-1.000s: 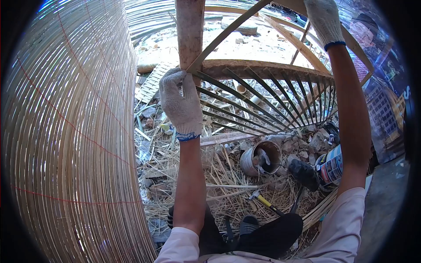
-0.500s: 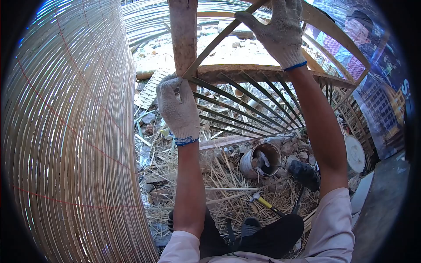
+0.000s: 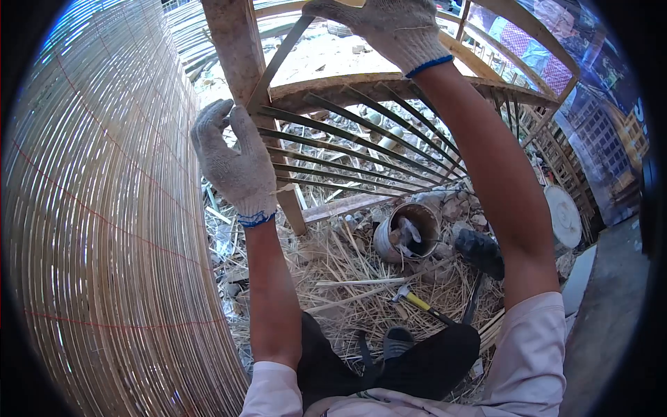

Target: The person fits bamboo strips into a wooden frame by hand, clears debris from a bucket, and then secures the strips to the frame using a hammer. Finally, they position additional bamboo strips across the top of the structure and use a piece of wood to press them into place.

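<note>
A flat bamboo strip (image 3: 283, 57) slants across a wooden post (image 3: 235, 52). My gloved right hand (image 3: 399, 31) is closed on its upper end, the thumb stretched along it; the other fingers are partly cut off by the top edge. Beside the post, my gloved left hand (image 3: 240, 156) has its fingers curled towards the thumb, close to the strip's lower end; whatever they pinch is hidden. Thin dark slats (image 3: 347, 142) fan out below a curved wooden rail (image 3: 313, 95), just right of my left hand.
A tall bamboo-slat screen (image 3: 118, 222) stands at the left. On the straw-strewn ground are a bucket (image 3: 389, 243) with something pale inside, a yellow-handled hammer (image 3: 417, 300) and a dark lump (image 3: 479, 254). A round pale lid (image 3: 561, 217) and a printed sheet (image 3: 597, 132) are at right.
Both hands and the wooden frame sit further left in view, partly from the camera turning. More of the post's lower part shows. A wider gap appears between my left hand and the strip's end.
</note>
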